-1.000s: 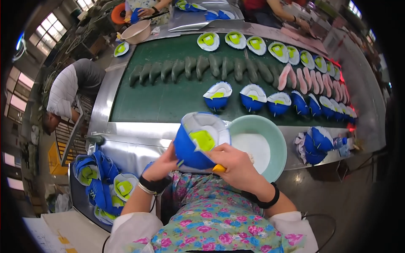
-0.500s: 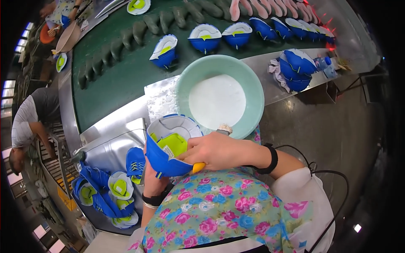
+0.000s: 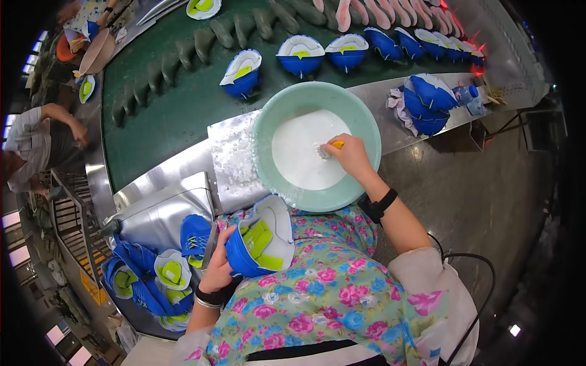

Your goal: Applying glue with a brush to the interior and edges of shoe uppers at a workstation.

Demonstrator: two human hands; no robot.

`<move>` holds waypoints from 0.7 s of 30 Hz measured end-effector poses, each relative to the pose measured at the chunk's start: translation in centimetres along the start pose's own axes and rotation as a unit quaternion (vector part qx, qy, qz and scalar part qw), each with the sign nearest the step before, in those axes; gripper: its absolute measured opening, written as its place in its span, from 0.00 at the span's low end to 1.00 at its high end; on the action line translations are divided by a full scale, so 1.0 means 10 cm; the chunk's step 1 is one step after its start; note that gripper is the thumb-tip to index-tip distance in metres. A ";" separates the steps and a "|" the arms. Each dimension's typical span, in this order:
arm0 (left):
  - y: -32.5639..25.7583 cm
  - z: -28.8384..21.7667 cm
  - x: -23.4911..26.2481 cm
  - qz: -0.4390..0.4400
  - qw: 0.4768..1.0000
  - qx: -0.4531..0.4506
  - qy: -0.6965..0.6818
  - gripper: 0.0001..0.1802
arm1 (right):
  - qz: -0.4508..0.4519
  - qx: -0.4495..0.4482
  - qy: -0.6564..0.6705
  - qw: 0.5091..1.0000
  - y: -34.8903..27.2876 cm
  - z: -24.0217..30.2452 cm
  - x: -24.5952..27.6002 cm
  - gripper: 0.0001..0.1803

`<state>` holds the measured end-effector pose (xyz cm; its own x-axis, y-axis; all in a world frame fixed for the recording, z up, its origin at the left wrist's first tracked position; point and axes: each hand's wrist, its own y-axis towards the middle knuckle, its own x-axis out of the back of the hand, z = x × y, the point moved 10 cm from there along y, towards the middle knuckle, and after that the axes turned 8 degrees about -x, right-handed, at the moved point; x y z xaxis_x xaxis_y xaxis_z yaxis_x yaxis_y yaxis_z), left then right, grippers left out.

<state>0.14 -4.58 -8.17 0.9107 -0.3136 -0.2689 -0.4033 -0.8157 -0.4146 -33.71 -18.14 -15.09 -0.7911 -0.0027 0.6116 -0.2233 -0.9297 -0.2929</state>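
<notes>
- Lying heaped at left, piled uppers [image 3: 143, 297] look unfinished.
- Left hand [image 3: 215, 270] clamps its fingers on a blue upper [image 3: 264, 239], seemingly mid-job, against the apron [image 3: 311, 305].
- Right hand [image 3: 354, 160], fingers pinching a yellow-handled brush [image 3: 337, 144] in a basin [image 3: 361, 186] of white liquid [image 3: 302, 171].
- Lined-up uppers [image 3: 346, 58] on the green counter [image 3: 201, 104] look further along.

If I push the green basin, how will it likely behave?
The green basin may feel heavy, given the white liquid inside. That could slosh, since the top is open. Its wide shape should probably resist tipping.
</notes>
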 end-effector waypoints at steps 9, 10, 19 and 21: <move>0.72 0.16 0.16 -0.099 0.965 -0.047 -0.238 0.32 | -0.011 0.020 0.010 1.000 -0.09 0.11 0.14 0.09; 0.79 0.23 0.13 -0.091 0.954 -0.035 -0.284 0.31 | -0.013 0.013 0.052 0.998 -0.13 0.20 0.24 0.09; 0.98 0.23 -0.20 -0.028 0.971 -0.006 -0.239 0.31 | 0.115 0.180 0.245 0.945 -0.58 1.47 0.47 0.10; 0.99 0.13 -0.22 -0.029 0.971 -0.016 -0.235 0.31 | 0.037 0.144 0.228 0.962 -0.48 1.22 0.58 0.07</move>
<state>-6.00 -11.32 -12.77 0.7871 -0.0170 -0.6165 -0.3438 -0.8420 -0.4158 -30.29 -18.18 -1.22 -0.9812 0.0276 0.1908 -0.0411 -0.9969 -0.0673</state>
